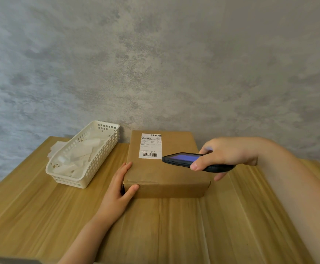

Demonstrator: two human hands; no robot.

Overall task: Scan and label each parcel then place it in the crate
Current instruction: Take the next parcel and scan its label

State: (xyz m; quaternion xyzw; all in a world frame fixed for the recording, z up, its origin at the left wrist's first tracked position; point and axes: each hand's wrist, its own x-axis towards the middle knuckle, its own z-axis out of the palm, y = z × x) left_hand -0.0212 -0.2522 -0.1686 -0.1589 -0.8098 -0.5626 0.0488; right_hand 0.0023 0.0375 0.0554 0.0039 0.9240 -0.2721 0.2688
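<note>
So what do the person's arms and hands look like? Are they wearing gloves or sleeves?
No gloves and no sleeves in view. The left hand and right hand are bare, and both forearms are uncovered as far as the picture shows. No watch, ring or bracelet can be seen on either one.

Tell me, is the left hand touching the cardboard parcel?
Touching. The head view shows the left hand gripping the cardboard parcel's near left corner, thumb on its front face.
</note>
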